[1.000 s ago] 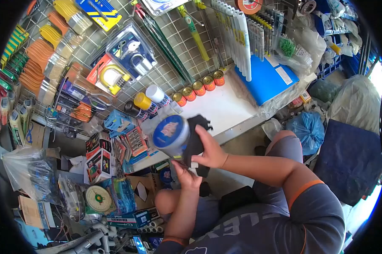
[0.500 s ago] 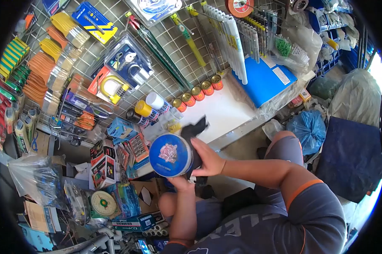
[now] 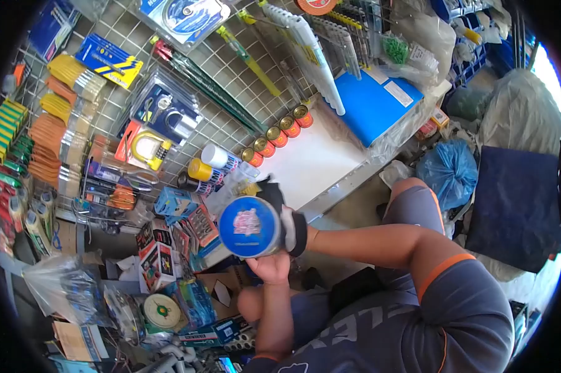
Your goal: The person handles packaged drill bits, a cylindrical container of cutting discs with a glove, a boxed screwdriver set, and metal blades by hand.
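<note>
A round tin with a blue lid (image 3: 249, 227) and a pinkish picture is held up in front of my lap. My left hand (image 3: 272, 268) grips it from below, at its near side, the fingers partly hidden behind the tin. Against the tin's right side, my right hand (image 3: 288, 229) presses a black cloth (image 3: 299, 234); a corner of the cloth sticks up beyond the lid. Cloth covers much of this hand, and its fingers are blurred.
A white counter (image 3: 311, 168) holds small red tins (image 3: 277, 137), spray cans (image 3: 213, 156) and a blue folder (image 3: 373, 109). Tools hang on a wire grid behind. Boxes (image 3: 158, 264) and a dial scale (image 3: 161, 309) crowd the left; a blue bag (image 3: 447, 174) lies right.
My right hand has shifted slightly down along the tin's side, and the black cloth now wraps around it more. The view has turned a little.
</note>
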`<action>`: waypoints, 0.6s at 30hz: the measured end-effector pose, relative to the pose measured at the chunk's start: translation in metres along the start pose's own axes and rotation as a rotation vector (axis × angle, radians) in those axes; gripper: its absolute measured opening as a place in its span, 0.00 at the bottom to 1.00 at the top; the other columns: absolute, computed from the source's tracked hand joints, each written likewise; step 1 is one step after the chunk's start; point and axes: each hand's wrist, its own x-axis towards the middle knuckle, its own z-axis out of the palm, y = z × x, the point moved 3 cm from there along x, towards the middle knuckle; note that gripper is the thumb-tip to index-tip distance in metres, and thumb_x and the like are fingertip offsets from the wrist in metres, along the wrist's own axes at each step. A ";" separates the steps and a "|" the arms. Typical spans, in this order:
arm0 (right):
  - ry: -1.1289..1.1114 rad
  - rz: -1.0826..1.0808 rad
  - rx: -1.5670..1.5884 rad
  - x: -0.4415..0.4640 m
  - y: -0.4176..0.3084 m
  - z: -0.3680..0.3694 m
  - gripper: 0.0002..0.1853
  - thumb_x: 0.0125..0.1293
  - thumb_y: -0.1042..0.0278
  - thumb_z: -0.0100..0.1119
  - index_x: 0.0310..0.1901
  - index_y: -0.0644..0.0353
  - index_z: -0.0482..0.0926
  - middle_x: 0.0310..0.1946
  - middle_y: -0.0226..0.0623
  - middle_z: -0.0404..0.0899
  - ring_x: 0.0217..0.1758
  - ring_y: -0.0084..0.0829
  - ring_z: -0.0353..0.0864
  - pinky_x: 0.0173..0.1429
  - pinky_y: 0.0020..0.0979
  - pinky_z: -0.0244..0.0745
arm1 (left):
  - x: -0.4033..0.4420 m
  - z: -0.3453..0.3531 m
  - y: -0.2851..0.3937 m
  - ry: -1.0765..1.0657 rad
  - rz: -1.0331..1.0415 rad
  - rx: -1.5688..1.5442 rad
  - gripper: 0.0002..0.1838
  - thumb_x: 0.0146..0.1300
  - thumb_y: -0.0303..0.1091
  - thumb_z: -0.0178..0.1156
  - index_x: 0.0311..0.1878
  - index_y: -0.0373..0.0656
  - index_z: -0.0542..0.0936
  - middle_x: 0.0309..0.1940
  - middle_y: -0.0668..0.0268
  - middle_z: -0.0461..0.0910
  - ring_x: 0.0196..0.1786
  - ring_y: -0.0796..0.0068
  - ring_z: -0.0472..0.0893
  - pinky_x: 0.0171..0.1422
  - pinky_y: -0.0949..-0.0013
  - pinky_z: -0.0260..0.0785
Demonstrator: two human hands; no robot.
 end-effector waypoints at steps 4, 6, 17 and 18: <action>-0.014 0.369 1.139 0.008 0.000 0.000 0.25 0.68 0.57 0.62 0.63 0.60 0.76 0.55 0.41 0.82 0.58 0.34 0.82 0.67 0.36 0.74 | -0.002 0.007 -0.001 -0.162 0.054 0.208 0.35 0.76 0.58 0.51 0.77 0.50 0.64 0.79 0.65 0.62 0.80 0.62 0.60 0.85 0.47 0.43; -0.042 0.215 1.207 0.014 0.006 -0.006 0.26 0.72 0.50 0.57 0.62 0.59 0.76 0.54 0.41 0.83 0.56 0.34 0.82 0.67 0.39 0.75 | -0.009 -0.005 -0.005 -0.114 0.050 0.296 0.35 0.75 0.60 0.51 0.78 0.50 0.63 0.79 0.65 0.62 0.80 0.61 0.61 0.85 0.45 0.45; -0.125 0.244 0.201 -0.002 -0.032 -0.029 0.23 0.83 0.52 0.39 0.54 0.65 0.79 0.47 0.38 0.82 0.50 0.26 0.79 0.57 0.33 0.75 | -0.028 -0.010 -0.023 0.219 -0.164 0.117 0.35 0.72 0.65 0.49 0.73 0.53 0.71 0.73 0.67 0.72 0.74 0.60 0.70 0.78 0.47 0.62; -0.114 0.243 0.149 -0.005 -0.013 -0.020 0.23 0.83 0.52 0.40 0.57 0.65 0.77 0.47 0.38 0.83 0.50 0.23 0.77 0.59 0.30 0.75 | -0.032 -0.002 -0.026 0.209 -0.200 0.086 0.34 0.73 0.63 0.49 0.73 0.54 0.70 0.73 0.67 0.71 0.74 0.60 0.71 0.78 0.46 0.61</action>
